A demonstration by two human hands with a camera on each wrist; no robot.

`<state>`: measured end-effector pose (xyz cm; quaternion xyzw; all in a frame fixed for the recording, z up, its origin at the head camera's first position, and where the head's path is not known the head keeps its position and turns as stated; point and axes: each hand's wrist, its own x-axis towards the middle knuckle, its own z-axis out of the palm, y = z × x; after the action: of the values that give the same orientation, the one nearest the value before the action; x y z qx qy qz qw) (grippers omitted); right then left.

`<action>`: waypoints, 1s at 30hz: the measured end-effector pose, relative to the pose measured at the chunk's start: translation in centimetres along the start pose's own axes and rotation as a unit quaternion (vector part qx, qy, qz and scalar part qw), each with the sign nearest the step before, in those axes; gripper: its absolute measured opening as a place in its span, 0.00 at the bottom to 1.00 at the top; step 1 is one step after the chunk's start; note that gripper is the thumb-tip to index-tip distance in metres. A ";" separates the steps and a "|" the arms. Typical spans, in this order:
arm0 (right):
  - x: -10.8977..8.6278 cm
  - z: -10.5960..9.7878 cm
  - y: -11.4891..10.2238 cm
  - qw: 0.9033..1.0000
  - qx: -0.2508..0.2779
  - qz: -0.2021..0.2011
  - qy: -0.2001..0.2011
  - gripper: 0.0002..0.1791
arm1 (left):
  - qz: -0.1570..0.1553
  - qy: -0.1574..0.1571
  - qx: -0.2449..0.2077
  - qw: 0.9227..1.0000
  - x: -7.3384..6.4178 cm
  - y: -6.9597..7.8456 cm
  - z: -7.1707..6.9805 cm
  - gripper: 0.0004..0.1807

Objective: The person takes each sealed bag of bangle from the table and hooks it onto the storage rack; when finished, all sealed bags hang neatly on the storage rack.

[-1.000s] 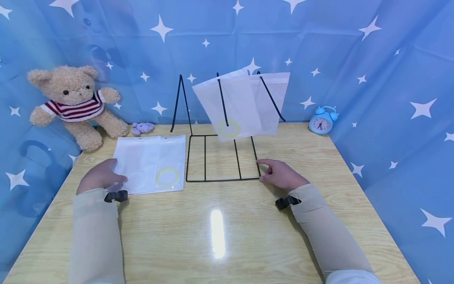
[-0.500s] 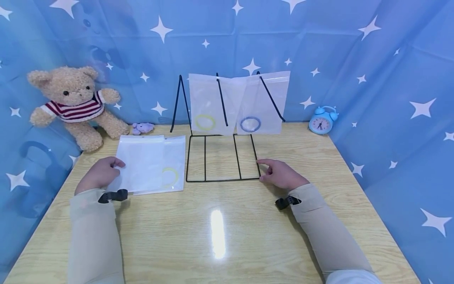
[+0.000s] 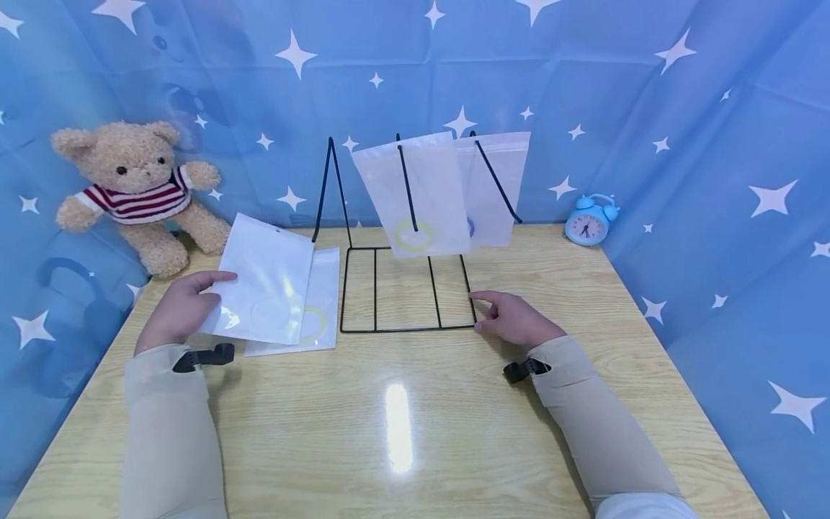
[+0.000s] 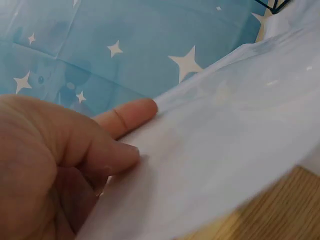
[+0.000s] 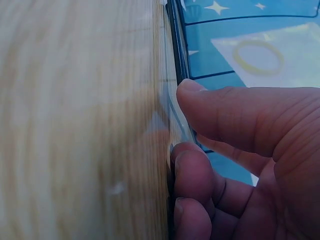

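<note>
In the head view my left hand [image 3: 180, 306] pinches the left edge of a white translucent zip bag [image 3: 269, 281], tilted up off the table. The left wrist view shows thumb and forefinger on the bag's edge. A faint round shape shows in it. Partly under it lies another zip bag [image 3: 324, 288] with a yellow ring. My right hand [image 3: 515, 317] grips the right side of a black wire rack [image 3: 408, 330], its thumb on the rod in the right wrist view. Two zip bags hang on the rack's arms: one with a yellow ring [image 3: 413, 236], one with a partly hidden blue ring [image 3: 471, 226].
A teddy bear [image 3: 143, 187] in a striped shirt sits at the back left, beside a small purple toy [image 3: 261, 234] seen in the earlier frames' spot only partly. A blue alarm clock [image 3: 588, 220] stands at the back right. A starry curtain [image 3: 713, 180] edges the table.
My left hand has taken hold of the upper zip bag and raised it, tilting it. The hanging bags have swung left and back right. My right hand has stayed on the rack.
</note>
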<state>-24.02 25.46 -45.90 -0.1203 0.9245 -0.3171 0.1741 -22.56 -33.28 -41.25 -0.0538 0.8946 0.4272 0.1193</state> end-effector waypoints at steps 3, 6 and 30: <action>0.0 0.1 0.1 1.000 -0.002 -0.004 0.000 0.37 | 0.016 0.015 -0.016 1.000 -0.1 0.2 0.2 0.29; 0.0 0.1 0.1 1.000 -0.001 -0.004 0.002 0.37 | 0.023 0.038 -0.038 0.998 -0.3 0.5 0.4 0.28; 0.0 -0.1 0.0 1.000 -0.008 -0.006 -0.002 0.36 | 0.243 0.040 -0.376 0.893 -1.7 1.5 1.3 0.23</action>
<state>-24.08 25.55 -45.82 -0.1280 0.9259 -0.3103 0.1735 -21.05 -31.39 -40.48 0.1078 0.6567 0.7445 -0.0536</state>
